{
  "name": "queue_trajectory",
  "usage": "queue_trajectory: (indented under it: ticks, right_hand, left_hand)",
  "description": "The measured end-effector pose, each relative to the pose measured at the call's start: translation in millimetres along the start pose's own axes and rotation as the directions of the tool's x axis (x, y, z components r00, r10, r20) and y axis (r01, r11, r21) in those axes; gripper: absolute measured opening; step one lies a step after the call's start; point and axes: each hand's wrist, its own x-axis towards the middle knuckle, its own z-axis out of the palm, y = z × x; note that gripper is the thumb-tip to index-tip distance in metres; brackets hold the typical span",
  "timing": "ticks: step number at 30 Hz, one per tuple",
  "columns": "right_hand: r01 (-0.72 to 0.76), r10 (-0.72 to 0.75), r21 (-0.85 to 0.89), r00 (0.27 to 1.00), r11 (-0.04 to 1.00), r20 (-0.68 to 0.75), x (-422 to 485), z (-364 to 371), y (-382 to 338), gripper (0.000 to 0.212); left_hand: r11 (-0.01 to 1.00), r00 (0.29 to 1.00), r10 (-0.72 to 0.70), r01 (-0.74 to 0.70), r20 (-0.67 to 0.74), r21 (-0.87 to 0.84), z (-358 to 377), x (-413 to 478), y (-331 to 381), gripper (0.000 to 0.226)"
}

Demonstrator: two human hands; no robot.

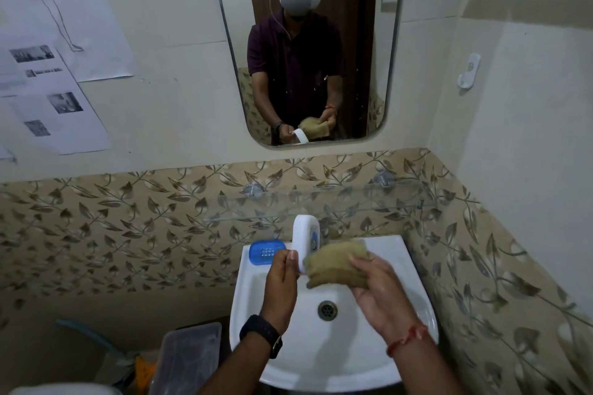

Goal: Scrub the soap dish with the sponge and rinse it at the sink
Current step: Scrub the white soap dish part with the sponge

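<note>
Fingers (284, 261) of left hand (282, 282) pinch upright white oval soap dish (303, 240); right hand (375, 285) grips coarse tan sponge (337, 263).

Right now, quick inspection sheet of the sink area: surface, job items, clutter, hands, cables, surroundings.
Surface: white sink, drain open, no running water seen.
Job's things: white soap dish held on edge above the basin; brown sponge against its face.
Clutter: blue soap dish part on the sink's back left corner; clear plastic box on the floor to the left.
Hands: left hand grips the white dish; right hand holds the sponge.
Cables: thin white wire from the headset, seen in the mirror.
Surroundings: glass shelf above the sink; papers on the left wall.
</note>
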Motion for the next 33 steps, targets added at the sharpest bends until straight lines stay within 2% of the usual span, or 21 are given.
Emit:
queue_trajectory:
  ticks: [2,4,7,9,10,12,16,18,20,24,26,30,31,33]
  right_hand:
    - [0.166,-0.174,-0.104,0.982,0.981,-0.068,8,5,-12,0.023]
    - [0.271,-0.306,-0.314,0.949,0.91,-0.07,12,13,-13,0.025]
    - [0.373,-0.419,-0.576,0.906,0.727,0.058,5,20,8,0.032]
    - [0.432,-0.442,-0.666,0.881,0.607,0.169,-7,18,31,0.049]
    - [0.436,-0.426,-0.683,0.883,0.586,0.198,-12,16,43,0.058]
    - [0.414,-0.403,-0.678,0.896,0.607,0.187,-20,13,60,0.067]
    - [0.359,-0.489,-0.666,0.872,0.653,-0.008,-2,19,48,0.055]
    - [0.352,-0.507,-0.651,0.86,0.673,-0.06,12,29,30,0.051]
    - [0.377,-0.506,-0.667,0.862,0.642,0.0,16,36,19,0.045]
    - [0.5,-0.494,-0.743,0.829,0.445,0.262,-5,28,39,0.054]
    - [0.505,-0.506,-0.767,0.817,0.396,0.277,-12,18,52,0.055]
    - [0.381,-0.524,-0.767,0.849,0.517,0.068,14,19,38,0.052]
    - [0.387,-0.524,-0.752,0.849,0.533,0.066,18,26,31,0.051]
    - [0.467,-0.532,-0.742,0.828,0.481,0.177,19,37,27,0.05]
  left_hand:
    - [1.0,1.0,-0.014,0.014,0.023,0.001,0,-3,-7,0.027]
    - [1.0,0.999,-0.022,0.022,0.049,-0.008,5,-7,-12,0.027]
    - [0.998,0.997,-0.029,0.033,0.077,-0.047,16,-5,-4,0.026]
    - [0.993,0.998,-0.047,0.05,0.034,-0.103,18,1,3,0.027]
    - [0.99,0.998,-0.062,0.063,0.015,-0.127,18,4,6,0.029]
    - [0.985,0.996,-0.094,0.093,0.002,-0.147,14,7,8,0.032]
    - [0.99,0.994,-0.099,0.103,0.045,-0.101,11,1,5,0.037]
    - [0.993,0.995,-0.086,0.09,0.052,-0.072,13,-4,2,0.031]
    - [0.994,0.995,-0.081,0.085,0.063,-0.064,17,-6,2,0.028]
    - [0.991,0.996,-0.09,0.092,0.031,-0.098,15,-4,5,0.036]
    - [0.992,0.996,-0.084,0.086,0.027,-0.09,10,-2,5,0.038]
    - [0.992,0.994,-0.103,0.105,0.033,-0.074,9,-6,2,0.03]
    - [0.991,0.994,-0.101,0.104,0.04,-0.081,10,-7,4,0.03]
    - [0.99,0.995,-0.094,0.096,0.029,-0.107,13,-4,11,0.032]
